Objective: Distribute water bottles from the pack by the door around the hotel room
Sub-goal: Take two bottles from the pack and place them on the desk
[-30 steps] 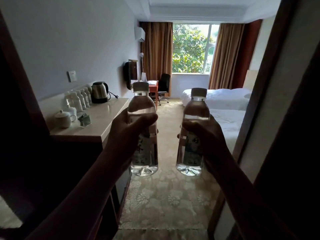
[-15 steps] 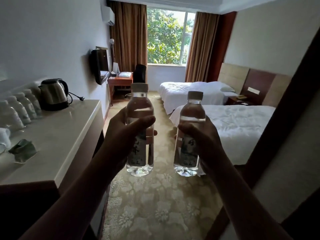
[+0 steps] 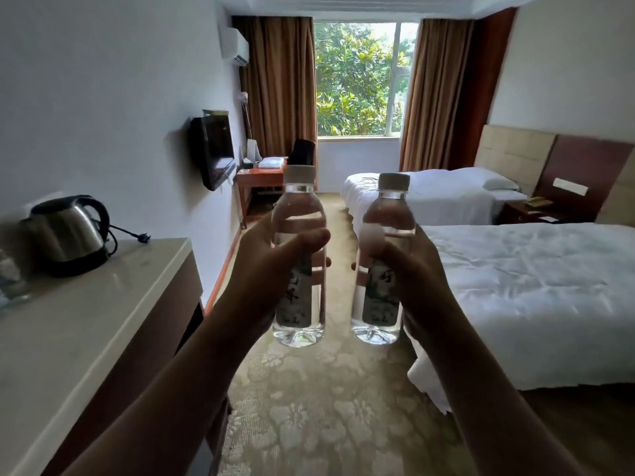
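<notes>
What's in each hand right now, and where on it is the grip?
Each holds an upright capped water bottle around its middle: left hand on the left bottle, right hand on the right bottle.

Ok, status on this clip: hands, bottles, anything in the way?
Left hand gripping one bottle, right hand the other bottle. Both upright, capped, none placed. Carpet aisle ahead unobstructed.

Two clear plastic water bottles with pale caps and dark-printed labels stand upright in mid-air, side by side but apart: the left bottle (image 3: 299,255) slightly higher than the right bottle (image 3: 385,259), both full.
</notes>
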The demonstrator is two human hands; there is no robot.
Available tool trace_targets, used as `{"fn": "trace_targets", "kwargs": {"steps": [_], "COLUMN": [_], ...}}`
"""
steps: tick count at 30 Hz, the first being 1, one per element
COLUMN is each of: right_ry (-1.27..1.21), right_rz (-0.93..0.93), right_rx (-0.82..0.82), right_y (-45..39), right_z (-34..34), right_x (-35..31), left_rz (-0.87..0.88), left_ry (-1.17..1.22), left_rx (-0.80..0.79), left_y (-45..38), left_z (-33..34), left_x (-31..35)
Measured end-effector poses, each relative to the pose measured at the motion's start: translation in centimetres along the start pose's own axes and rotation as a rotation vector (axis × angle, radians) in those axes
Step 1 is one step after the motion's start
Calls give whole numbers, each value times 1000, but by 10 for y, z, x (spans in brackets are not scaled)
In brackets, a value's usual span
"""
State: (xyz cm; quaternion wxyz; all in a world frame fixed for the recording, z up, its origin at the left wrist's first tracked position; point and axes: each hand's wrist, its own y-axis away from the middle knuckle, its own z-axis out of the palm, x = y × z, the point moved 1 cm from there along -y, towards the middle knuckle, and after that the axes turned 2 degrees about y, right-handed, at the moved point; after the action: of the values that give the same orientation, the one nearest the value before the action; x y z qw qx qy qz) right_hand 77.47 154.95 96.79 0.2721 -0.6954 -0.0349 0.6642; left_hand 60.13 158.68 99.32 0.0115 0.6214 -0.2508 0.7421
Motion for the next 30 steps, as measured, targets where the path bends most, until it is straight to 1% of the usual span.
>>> {"fn": "trace_targets", "kwargs": {"steps": [4,7,14,18,22,26,30], "right_ry": [-9,-20,2,16,2,-11,-1], "right_rz": [38,22,18,14,17,62,63], "right_rx": [-26,-57,-67,-84,-59,-11,-10], "right_y": [-87,-143,-275,-372,-465,-541,-619], "right_z": [0,3,25,54,68,64,57], "right_x": [26,49,132,171,203,240,284], "left_rz": [33,29,63,69,61,54,35], "left_ry": [-4,-23,-87,-85,-60,-41,-69], "left_rx": [69,110,147,153,162,167,145], "left_y": [-78,-133,-267,-365,-470,-552,-630], "left_z": [-8,-19,-56,-92,-118,-119,-113], "left_x": [-17,-35,-106,-136,-160,-194,-231]}}
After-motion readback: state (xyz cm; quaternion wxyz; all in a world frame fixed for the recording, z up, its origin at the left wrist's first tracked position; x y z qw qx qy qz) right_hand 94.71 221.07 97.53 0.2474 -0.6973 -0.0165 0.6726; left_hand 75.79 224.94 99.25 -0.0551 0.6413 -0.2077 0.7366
